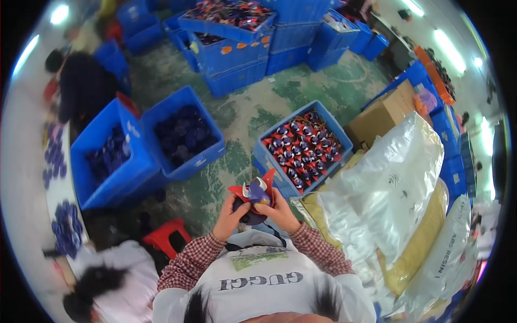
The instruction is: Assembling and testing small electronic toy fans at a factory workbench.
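Observation:
My two hands hold a small toy figure [258, 191] in front of my chest. It has a purple body, red pointed wing-like parts, white curved pieces and a dark round base. My left hand [229, 216] grips it from the left, fingers curled about the base. From the other side my right hand [282, 211] closes on it, its thumb pressed on the purple body. Just beyond, to the right, stands a light blue bin [267, 166] packed with similar red, purple and white figures.
Two blue bins of dark purple parts, a nearer bin [116, 188] and a farther bin [200, 161], stand at left. White sacks [385, 194] and a cardboard box [379, 116] crowd the right. Crates [237, 75] are stacked ahead. Beside a red stool [171, 235] is a person [126, 274].

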The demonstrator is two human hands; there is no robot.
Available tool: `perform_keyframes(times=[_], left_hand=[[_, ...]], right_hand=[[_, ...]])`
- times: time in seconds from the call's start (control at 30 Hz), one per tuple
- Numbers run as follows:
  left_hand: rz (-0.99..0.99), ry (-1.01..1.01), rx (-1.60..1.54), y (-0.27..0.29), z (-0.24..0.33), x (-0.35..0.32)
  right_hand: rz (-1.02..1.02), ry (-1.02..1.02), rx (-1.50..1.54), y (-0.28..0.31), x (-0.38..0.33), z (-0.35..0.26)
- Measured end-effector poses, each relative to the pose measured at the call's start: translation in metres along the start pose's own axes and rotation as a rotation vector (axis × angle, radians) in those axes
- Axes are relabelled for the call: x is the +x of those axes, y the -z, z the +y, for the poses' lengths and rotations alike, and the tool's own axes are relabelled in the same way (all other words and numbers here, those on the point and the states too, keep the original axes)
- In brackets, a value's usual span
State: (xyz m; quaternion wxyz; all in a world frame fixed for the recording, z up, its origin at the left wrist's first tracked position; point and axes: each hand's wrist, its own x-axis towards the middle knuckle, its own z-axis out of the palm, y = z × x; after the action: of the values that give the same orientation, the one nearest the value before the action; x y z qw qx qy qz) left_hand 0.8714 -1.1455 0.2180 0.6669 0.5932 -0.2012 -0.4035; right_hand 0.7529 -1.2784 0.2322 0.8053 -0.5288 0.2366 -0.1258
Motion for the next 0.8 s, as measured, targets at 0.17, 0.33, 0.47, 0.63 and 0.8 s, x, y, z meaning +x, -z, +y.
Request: perform_keyframes(times=[0.17,0.33,0.47,0.63,0.8], left_hand=[[-0.267,0.054,0.031,0.006,0.011,0.146],[-0.228,0.165,-0.051,0.000,0.059,0.273],[-0.330,0.181,-0.016,-0.011,0.096,0.362],[-0.460,0.317,0.001,-0.033,0.130,0.482],[-0.694,0.704,0.121,-0.051,0.132,0.633]], right_hand=[[0.146,0.026,0.089,0.040,0.107,-0.020],[0.198,0.187,0.090,0.067,0.232,-0.058],[0.303,0.137,0.093,0.093,0.293,-0.093],[0.538,0.255,0.543,0.147,0.341,-0.135],[0.842,0.413,0.658,0.218,0.399,-0.183]])
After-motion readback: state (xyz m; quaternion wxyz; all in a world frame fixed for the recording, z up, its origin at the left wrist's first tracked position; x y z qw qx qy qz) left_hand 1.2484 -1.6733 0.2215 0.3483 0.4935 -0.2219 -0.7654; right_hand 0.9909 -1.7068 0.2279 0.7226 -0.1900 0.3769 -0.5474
